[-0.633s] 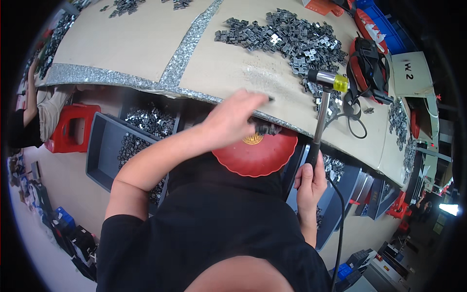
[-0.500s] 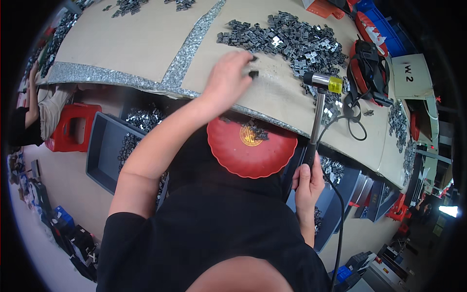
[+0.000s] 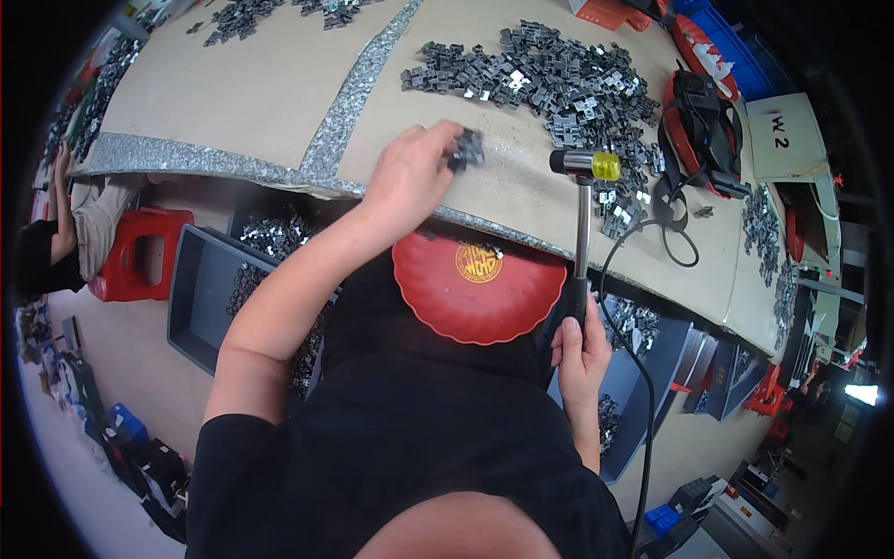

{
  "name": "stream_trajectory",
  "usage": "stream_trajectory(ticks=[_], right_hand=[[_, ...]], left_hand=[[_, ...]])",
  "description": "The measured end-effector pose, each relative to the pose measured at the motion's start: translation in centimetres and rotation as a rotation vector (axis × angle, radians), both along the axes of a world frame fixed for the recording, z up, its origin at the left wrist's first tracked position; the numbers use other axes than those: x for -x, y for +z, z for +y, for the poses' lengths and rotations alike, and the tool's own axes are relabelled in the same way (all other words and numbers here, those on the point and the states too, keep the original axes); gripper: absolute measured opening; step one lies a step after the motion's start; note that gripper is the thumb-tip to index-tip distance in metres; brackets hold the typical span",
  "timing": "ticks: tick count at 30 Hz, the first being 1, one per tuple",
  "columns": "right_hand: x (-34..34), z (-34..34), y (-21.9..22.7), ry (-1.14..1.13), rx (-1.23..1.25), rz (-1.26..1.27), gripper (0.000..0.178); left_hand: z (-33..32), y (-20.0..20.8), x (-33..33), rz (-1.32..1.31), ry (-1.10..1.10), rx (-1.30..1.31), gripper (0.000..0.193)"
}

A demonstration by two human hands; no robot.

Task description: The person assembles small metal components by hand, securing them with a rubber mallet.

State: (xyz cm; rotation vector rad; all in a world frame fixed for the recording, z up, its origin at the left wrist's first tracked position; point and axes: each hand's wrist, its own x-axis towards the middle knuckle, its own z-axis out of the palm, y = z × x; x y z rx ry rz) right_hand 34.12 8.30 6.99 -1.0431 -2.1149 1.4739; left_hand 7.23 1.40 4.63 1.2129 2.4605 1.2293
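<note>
In the head view, the left hand (image 3: 410, 177) is over the near part of the worktop (image 3: 531, 200), its fingers pinching a blurred clump of dark parts (image 3: 467, 149); whether the clump touches the surface I cannot tell. Beyond it lies a wide heap of similar metal pieces (image 3: 568, 88). The right hand (image 3: 581, 354) has its fingers wrapped around the black grip of a mallet (image 3: 583, 228), held head up, yellow face pointing right. Between the forearms, a scalloped red plate (image 3: 480, 303) sits at the worktop's edge.
</note>
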Motion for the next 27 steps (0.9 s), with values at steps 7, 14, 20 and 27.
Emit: stream_trajectory(ticks=[7,14,20,27], right_hand=[[0.7,-0.3,0.2,0.107,-0.106,-0.102,0.04],[0.8,-0.5,-0.6,0.184,-0.274,-0.264,0.039],[1.2,-0.6,0.2,0.177,-0.215,-0.305,0.039],[0.5,-0.8,1.0,0.079,-0.323,0.03,0.042]], left_hand=[[0.0,-0.2,-0.8,0.044,-0.205,-0.029,0.042],[-0.1,0.3,-1.0,0.015,-0.277,-0.026,0.05],[0.0,-0.5,-2.1,0.066,-0.179,-0.071,0.058],[0.2,0.1,-1.9,0.033,-0.184,-0.069,0.062]])
